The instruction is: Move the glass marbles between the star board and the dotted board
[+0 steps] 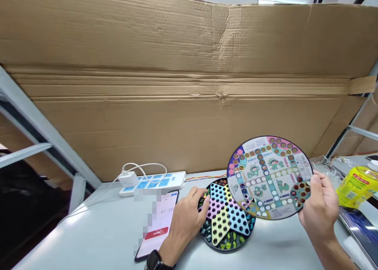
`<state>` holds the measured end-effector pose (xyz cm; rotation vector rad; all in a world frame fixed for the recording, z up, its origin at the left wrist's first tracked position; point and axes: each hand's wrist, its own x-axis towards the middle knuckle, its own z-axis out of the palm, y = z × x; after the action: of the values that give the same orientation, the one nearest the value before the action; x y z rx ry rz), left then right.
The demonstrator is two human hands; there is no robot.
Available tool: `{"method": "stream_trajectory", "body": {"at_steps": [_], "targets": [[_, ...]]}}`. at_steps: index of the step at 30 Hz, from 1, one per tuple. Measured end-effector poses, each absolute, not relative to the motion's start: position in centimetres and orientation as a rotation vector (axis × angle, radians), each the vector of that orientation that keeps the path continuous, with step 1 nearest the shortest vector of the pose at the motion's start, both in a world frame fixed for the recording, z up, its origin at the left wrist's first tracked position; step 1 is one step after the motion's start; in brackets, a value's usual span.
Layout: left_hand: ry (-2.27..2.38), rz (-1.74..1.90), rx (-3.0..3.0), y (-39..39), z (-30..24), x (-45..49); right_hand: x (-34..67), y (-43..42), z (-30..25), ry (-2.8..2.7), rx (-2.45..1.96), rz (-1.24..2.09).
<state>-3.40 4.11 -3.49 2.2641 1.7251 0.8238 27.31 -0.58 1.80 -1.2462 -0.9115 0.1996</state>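
L hand [184, 222] at marbles [203, 201] on Chinese checkers tray [226, 247] rim, grip unclear; R hand [319, 207] clamps 1 round ludo board [268, 177] above tray (star holes mostly bare, marbles ringing edge).

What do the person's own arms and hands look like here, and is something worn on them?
The left hand and right hand are bare, without gloves, and no sleeve shows on either forearm. A black wristwatch is worn on the left wrist; nothing is seen worn on the right wrist.
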Motion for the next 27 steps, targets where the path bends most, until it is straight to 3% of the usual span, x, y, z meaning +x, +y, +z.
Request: {"method": "stream_trajectory", "body": {"at_steps": [4,8,13,21,27], "targets": [[1.287,1.145,2.064,3.2,-2.5,-2.5,25.0,0.0,1.4,-0.577,-1.079,0.888],[1.146,1.319,1.694,2.7,-2.0,-1.7,22.5,0.4,-0.3,-0.559,-1.117,1.096],[1.408,1.101,1.579,3.5,-2.2,-2.1,21.8,1.0,-2.8,-0.767,-1.257,1.085],[1.804,0.720,1.970,4.6,-2.3,-3.5,23.0,1.4,-5.3,-1.443,-1.551,0.781],[1.966,0.380,2.114,4.3,-2.6,-3.4,23.0,1.1,-5.8,-1.642,-1.694,0.776]]}}
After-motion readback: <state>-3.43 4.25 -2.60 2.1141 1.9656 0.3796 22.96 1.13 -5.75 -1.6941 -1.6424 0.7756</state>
